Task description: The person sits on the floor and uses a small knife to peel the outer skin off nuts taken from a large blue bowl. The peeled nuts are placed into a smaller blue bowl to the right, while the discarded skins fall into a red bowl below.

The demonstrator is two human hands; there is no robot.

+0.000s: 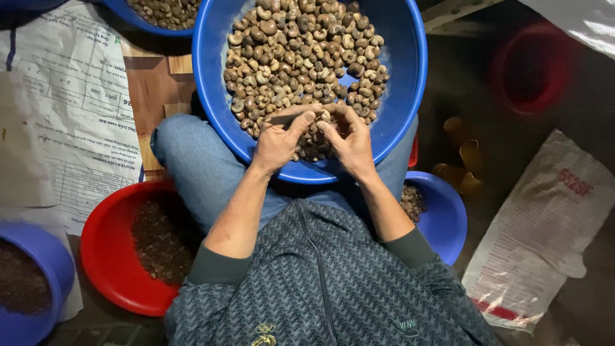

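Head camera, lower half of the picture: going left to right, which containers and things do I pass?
Purple bowl → red bowl → left hand → right hand → small blue bowl → white printed sack.

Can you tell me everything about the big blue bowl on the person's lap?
The big blue bowl is round, smooth and shiny, like plastic. It rests on the person's knees, upright. It holds a heap of curved brown nuts. The left hand and right hand meet over its near edge among the nuts, the left holding a thin dark tool.
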